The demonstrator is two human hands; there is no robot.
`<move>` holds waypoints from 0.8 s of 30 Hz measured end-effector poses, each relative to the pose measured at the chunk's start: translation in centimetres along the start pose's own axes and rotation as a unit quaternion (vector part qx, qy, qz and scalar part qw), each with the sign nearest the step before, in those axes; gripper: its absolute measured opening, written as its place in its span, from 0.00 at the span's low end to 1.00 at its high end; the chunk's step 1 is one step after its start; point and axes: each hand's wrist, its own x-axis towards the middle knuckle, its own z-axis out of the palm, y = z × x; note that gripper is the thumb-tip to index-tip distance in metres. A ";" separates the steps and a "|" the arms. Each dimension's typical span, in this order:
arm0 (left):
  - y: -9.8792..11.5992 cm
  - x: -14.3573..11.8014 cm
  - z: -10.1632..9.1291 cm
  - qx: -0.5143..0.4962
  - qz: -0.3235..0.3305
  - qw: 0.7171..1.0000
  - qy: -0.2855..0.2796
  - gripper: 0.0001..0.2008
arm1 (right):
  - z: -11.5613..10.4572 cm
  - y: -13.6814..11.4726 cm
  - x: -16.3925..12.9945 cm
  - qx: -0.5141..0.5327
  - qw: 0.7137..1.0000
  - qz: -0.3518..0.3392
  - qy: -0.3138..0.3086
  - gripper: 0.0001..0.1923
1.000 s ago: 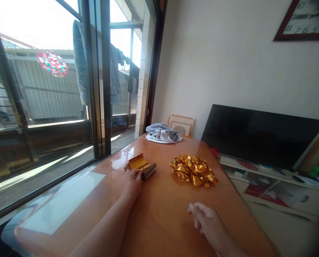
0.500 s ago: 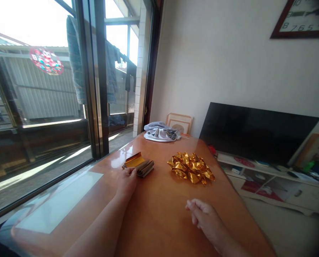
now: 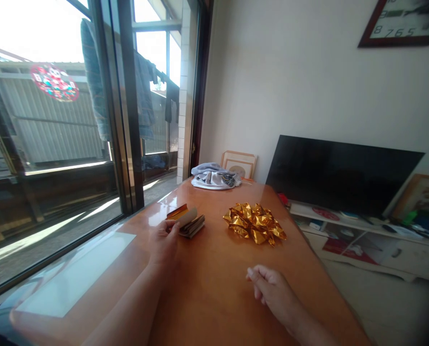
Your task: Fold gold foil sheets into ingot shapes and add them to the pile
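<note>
My left hand (image 3: 166, 235) is at a small stack of foil paper sheets (image 3: 192, 226), its thumb and fingers pinching the edge of a sheet (image 3: 188, 217) that curls up with its dull side showing. Gold foil shows behind the curl. To the right lies a heap of folded gold foil pieces (image 3: 255, 223), touched by neither hand. My right hand (image 3: 268, 284) hovers over the near part of the table, in front of the heap. Its fingers are curled with the thumb pressed against them, and whether anything small is inside cannot be made out.
The glossy brown table (image 3: 207, 288) stretches away from me. At its far end lie grey and white cloths (image 3: 214, 177) before leaning frames (image 3: 239, 163). A white sheet (image 3: 79, 274) shows at the left. A television (image 3: 340, 178) stands on a low cabinet (image 3: 390, 254) at right; glass doors are left.
My left hand has lifted the edge of a sheet, which now curls up over the stack. The right hand holds the same curled pose. The whole view has shifted slightly.
</note>
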 end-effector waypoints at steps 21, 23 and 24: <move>7.4 -7.0 -0.6 -0.203 0.193 0.943 -0.181 0.08 | 0.0 -2.6 -1.1 -0.023 0.982 -0.139 0.123 0.36; 8.3 -7.7 -0.5 -0.242 0.133 0.928 -0.250 0.09 | -0.2 -3.1 -1.3 -0.012 0.983 -0.147 0.109 0.42; 8.6 -7.8 -0.5 -0.248 0.107 0.923 -0.275 0.09 | -0.2 -3.3 -1.4 -0.002 0.985 -0.145 0.095 0.42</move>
